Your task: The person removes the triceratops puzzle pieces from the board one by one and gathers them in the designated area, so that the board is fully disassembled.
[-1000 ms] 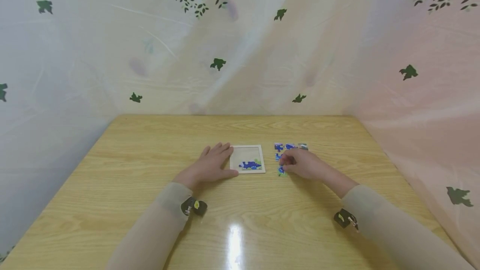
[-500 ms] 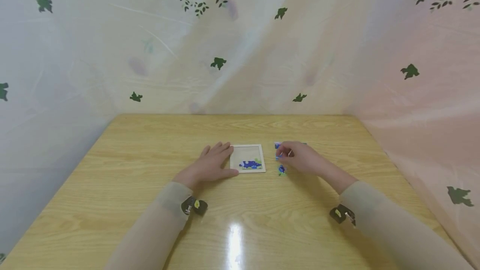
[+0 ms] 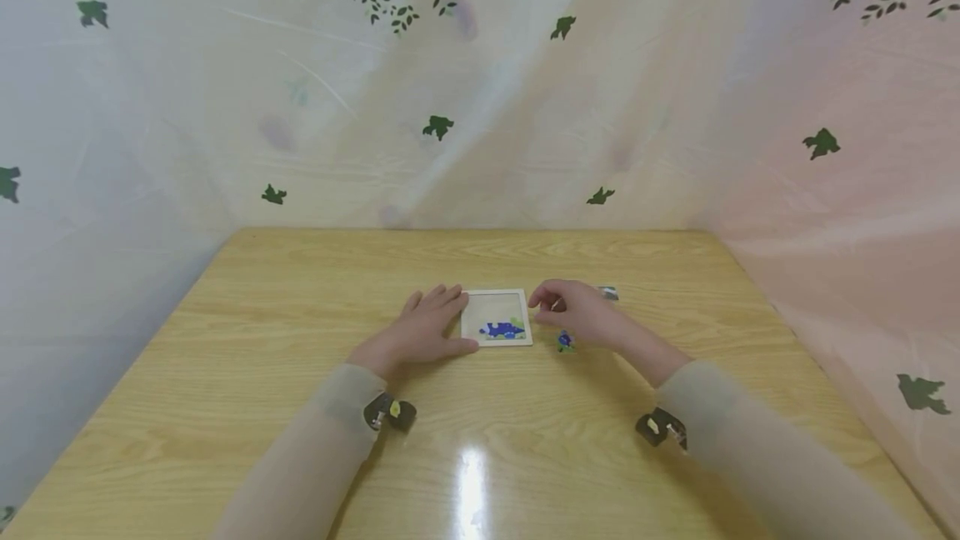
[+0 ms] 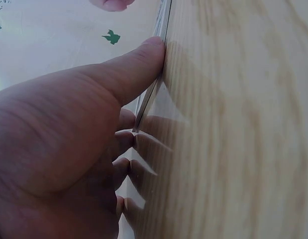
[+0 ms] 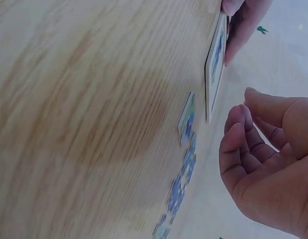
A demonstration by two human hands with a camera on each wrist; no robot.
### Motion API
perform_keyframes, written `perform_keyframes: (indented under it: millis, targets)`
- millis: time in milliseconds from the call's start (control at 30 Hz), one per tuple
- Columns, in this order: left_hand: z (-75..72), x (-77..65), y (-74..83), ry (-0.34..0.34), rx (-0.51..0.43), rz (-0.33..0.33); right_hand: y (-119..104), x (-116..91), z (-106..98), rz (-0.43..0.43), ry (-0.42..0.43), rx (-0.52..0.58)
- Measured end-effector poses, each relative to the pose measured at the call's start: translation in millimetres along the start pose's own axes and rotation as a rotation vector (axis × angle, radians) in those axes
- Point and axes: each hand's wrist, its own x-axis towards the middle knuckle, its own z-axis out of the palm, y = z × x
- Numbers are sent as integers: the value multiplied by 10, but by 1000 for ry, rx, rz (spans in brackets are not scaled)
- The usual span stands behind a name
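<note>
My left hand (image 3: pixel 420 332) lies with spread fingers at the left side of a small square white puzzle frame (image 3: pixel 527 319). Its thumb touches the near left corner and its fingertips reach the far left corner. Joined blue and green puzzle pieces (image 3: pixel 502 330) lie along the near edge inside the frame. My right hand (image 3: pixel 581 311) hovers just right of the frame, fingers loosely bent and thumb close to the index finger. No piece shows between the fingertips. Under that hand, loose puzzle pieces (image 5: pixel 178 186) lie on the table, mostly hidden in the head view.
One blue and green piece (image 3: pixel 565 342) lies nearest the frame's near right corner. A greyish piece (image 3: pixel 609 292) shows behind the right hand. The wooden table (image 3: pixel 360 473) meets a leaf-printed curtain (image 3: pixel 510 165) at its back edge.
My right hand has risen from the blue and green piece, then moved left over the loose pieces toward the frame. My left hand has stayed at the frame.
</note>
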Motion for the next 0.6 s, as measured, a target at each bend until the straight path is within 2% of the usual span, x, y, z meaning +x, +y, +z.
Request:
perform_keyframes:
  millis: [333,600]
  targets:
    - [1,0,4,4,-6,2,-129,145,159,11,-22,64]
    - [89,42,-116,53,-58,50,-200,240,264,-1,-36,60]
